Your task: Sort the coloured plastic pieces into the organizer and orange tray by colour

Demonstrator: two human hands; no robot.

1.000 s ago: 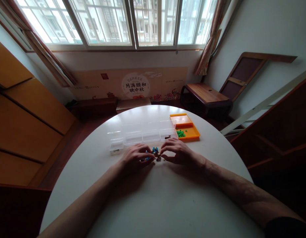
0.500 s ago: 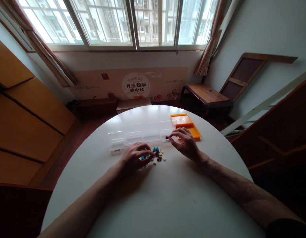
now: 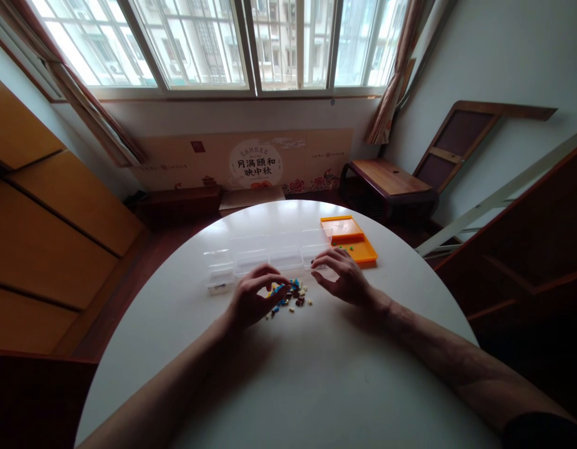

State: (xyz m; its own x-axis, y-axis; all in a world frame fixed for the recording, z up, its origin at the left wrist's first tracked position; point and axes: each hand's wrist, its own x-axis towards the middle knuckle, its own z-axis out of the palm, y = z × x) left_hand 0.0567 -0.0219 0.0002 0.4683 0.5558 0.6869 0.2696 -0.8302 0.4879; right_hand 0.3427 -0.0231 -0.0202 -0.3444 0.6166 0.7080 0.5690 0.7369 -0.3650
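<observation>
My left hand (image 3: 258, 294) is at the left side of a small pile of toy building bricks (image 3: 295, 290), coloured blue, brown, cream and yellow. Its thumb and index fingertips come together over the pile; whatever lies between them is too small to make out. To the right, my right hand (image 3: 342, 274) is open, with thumb and fingers apart, beside the right end of a clear plastic compartment box (image 3: 251, 262). A dark brick (image 3: 313, 262) shows at the right-hand compartment, close to those fingertips. Part of the pile is hidden behind my left hand.
An orange tray (image 3: 369, 251) with a few small green pieces stands behind my right hand. All this rests on a round white table (image 3: 316, 374). A wooden chair (image 3: 391, 178) stands beyond the table's far right edge, and a printed cardboard panel (image 3: 176, 156) lines the wall.
My right hand has let go of the dark brown brick at the right-hand compartment, and its fingers have parted. My left hand's fingertips have closed over the pile, uncovering more blue bricks.
</observation>
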